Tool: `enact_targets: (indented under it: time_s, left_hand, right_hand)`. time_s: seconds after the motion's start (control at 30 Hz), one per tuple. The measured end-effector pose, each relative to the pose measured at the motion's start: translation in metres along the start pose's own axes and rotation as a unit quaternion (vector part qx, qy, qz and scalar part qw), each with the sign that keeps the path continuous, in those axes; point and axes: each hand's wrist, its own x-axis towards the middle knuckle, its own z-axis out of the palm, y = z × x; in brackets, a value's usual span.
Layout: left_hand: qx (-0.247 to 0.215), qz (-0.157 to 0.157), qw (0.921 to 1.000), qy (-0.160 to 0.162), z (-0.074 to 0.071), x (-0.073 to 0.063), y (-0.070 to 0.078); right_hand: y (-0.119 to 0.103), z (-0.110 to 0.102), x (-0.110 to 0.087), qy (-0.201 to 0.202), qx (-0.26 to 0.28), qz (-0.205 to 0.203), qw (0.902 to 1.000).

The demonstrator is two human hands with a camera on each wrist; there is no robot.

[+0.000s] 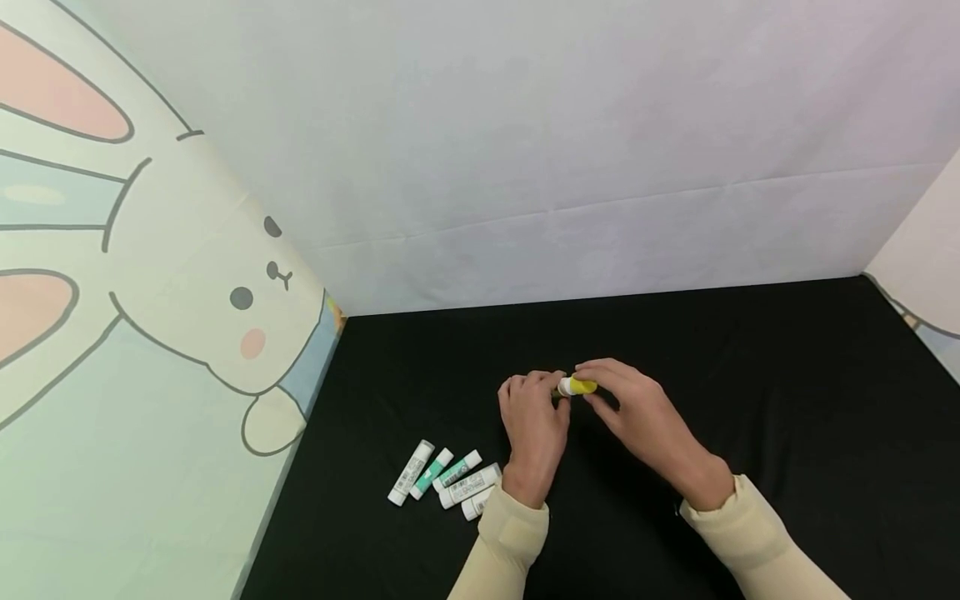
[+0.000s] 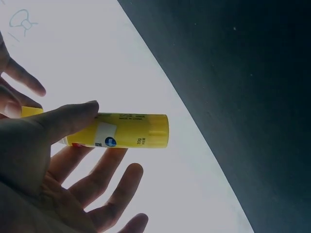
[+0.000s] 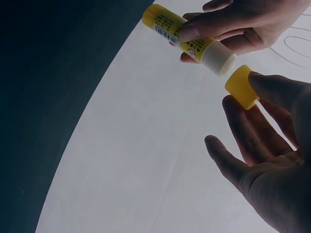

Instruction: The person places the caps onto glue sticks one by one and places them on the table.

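Note:
My left hand pinches a yellow glue stick between thumb and fingers, over the black table. In the right wrist view the white end of the glue stick is uncovered. My right hand pinches a yellow cap by its sides. A small gap separates the cap from the white end in that view. From the head camera, most of the yellow barrel is hidden behind the left hand, and the cap shows between the two hands.
Several white and green glue sticks lie in a loose group left of my left forearm, among them a white one and a green one. The black tablecloth meets a pale wall at the back. A rabbit drawing covers the left side.

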Motion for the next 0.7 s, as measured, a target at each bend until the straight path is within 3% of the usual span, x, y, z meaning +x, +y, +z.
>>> enact_targets:
  time_s: [0.3, 0.7]
  left_hand:
    - [-0.006, -0.004, 0.9999, -0.014, -0.001, -0.005, 0.000]
    - [-0.009, 0.012, 0.9999, -0.008, -0.002, -0.012, -0.004]
  right_hand:
    - [-0.003, 0.003, -0.004, -0.006, 0.003, -0.007, 1.0000]
    - [-0.003, 0.006, -0.008, -0.015, 0.004, -0.006, 0.9999]
